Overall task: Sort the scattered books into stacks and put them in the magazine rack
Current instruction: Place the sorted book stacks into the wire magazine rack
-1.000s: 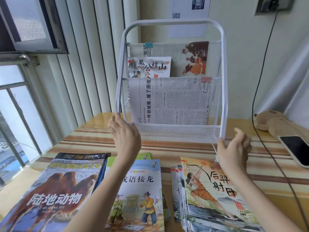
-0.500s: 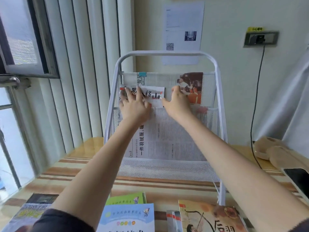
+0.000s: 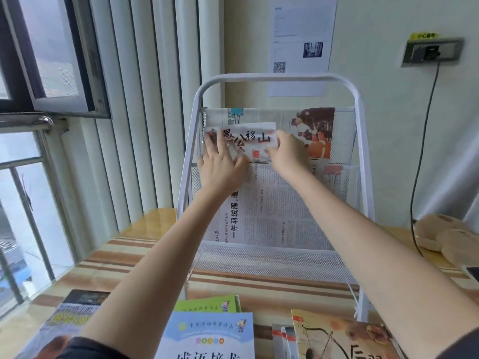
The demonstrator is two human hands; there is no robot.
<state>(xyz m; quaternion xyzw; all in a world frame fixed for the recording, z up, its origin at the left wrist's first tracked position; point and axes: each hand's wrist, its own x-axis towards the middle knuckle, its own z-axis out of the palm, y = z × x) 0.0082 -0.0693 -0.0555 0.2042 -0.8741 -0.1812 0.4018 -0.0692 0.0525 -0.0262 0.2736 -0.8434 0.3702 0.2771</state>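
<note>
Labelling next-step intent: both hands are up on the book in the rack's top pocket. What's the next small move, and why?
Probably let go and reach for a stack on the table. The book already sits in the rack, with the left hand and right hand only steadying it.

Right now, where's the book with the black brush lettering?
Head view, centre: the white book stands in the magazine rack's upper pocket, left side, between left hand and right hand.

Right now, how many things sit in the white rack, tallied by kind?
In the rack:
Newspapers: 2 (upper newspaper, lower newspaper)
Binder clips: 2 (blue clip, pink clip)
Books: 1 (book, under the left hand and right hand)
Total: 5
</note>
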